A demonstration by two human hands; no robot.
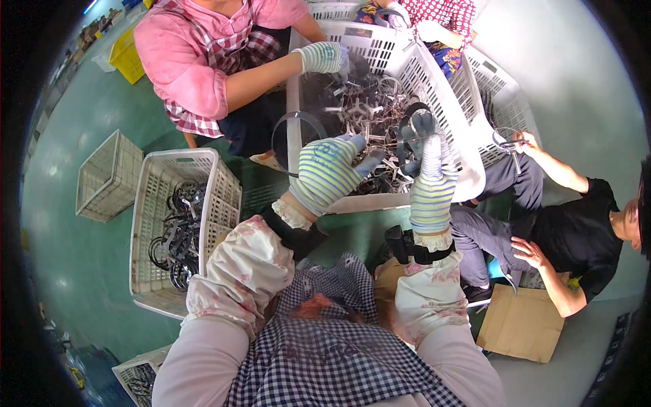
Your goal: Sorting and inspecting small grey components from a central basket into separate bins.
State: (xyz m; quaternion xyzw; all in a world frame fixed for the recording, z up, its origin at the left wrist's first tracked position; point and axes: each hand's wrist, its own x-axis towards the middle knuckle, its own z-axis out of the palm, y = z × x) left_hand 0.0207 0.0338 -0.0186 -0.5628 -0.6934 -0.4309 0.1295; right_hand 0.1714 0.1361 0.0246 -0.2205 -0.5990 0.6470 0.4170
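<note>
A white slatted crate [447, 112] stands before me, heaped with metal brackets [365, 117] and dark curved pieces. Over its near left edge, my left hand [324, 175] wears a striped glove, fingers curled inward. Whatever it grips is hidden. A thin black hoop [297, 114] rises beside that hand and passes behind it; I cannot tell whether the fingers hold it. Gloved alike, my right hand [432, 182] reaches over the near right part of the heap. Its dark-tipped fingers are closed on a black curved part [416, 106].
Across the crate, a person in pink [183, 57] reaches in with a gloved hand [321, 57]. A seated person in black [576, 230] holds a similar part at right. Left stand a crate of black hoops [180, 227] and a smaller crate [108, 176]. Cardboard [522, 322] lies right.
</note>
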